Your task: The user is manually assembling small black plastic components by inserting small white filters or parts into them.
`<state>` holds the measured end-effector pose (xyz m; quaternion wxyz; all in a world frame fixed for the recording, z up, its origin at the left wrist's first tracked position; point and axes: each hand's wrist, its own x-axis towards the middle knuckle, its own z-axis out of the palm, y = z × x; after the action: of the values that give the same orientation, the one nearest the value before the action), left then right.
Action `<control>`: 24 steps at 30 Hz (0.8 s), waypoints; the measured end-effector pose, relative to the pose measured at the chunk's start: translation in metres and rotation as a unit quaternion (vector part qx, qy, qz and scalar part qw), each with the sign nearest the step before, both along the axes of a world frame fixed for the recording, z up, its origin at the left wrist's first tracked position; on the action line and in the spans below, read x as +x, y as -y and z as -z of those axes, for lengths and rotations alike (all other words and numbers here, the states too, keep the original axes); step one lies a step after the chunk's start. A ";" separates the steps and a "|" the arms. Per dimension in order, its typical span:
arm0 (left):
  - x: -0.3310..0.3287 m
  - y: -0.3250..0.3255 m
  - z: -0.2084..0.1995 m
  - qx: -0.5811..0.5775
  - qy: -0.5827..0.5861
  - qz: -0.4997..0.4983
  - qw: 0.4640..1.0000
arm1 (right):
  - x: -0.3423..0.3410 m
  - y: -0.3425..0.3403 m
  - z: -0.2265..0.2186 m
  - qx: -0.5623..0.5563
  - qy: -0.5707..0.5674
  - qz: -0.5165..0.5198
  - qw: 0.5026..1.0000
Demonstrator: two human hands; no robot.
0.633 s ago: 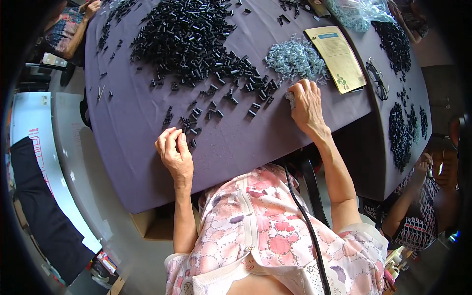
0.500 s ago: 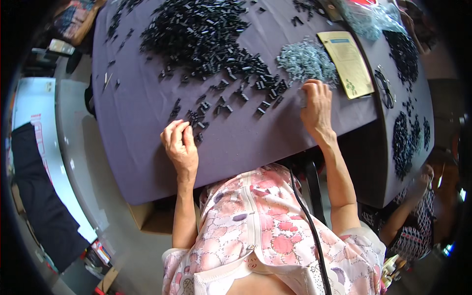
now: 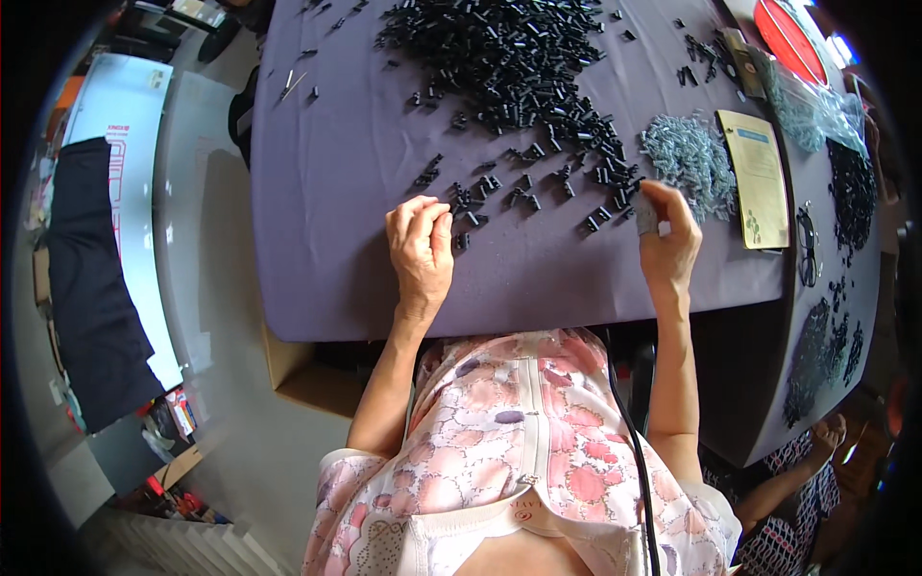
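Note:
My left hand is closed over the purple cloth, its thumb and fingers drawn together beside a few loose small black plastic pieces. Whatever lies between those fingertips is hidden. Curled in a pinch, my right hand is between the black pieces and a heap of small clear plastic pieces. A grey wrap shows around its thumb. Anything it pinches is too small to make out. Beyond both hands spreads a large pile of the black pieces.
The purple cloth covers the table. A yellow-tan packet is right of the clear heap, then eyeglasses, a plastic bag and more black pieces on an adjoining table. Another person's hand shows at lower right.
The whole view has shifted, so the table sits further right. My right hand has drawn left from the clear heap's near edge toward the black pieces. My left hand stays closed by the loose pieces.

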<state>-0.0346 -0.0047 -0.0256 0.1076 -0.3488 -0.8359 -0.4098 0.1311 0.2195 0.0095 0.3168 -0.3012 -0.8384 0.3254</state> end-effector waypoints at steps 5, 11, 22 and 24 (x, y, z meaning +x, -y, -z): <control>0.000 0.000 0.002 0.012 -0.005 0.005 1.000 | -0.008 0.020 0.000 -0.021 -0.011 -0.039 0.999; 0.000 0.001 0.000 0.007 -0.002 0.003 1.000 | -0.029 0.025 -0.033 0.017 -0.097 -0.108 0.989; -0.011 -0.042 -0.022 0.025 0.026 0.078 0.996 | 0.001 0.032 -0.001 -0.088 -0.048 -0.142 0.985; -0.015 -0.061 -0.023 0.027 0.017 0.111 0.993 | 0.010 0.026 -0.010 -0.097 -0.062 -0.111 0.987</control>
<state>-0.0497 0.0562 -0.0024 0.0568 -0.4292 -0.7822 -0.4480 0.1408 0.1934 0.0197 0.2996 -0.2144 -0.8100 0.4562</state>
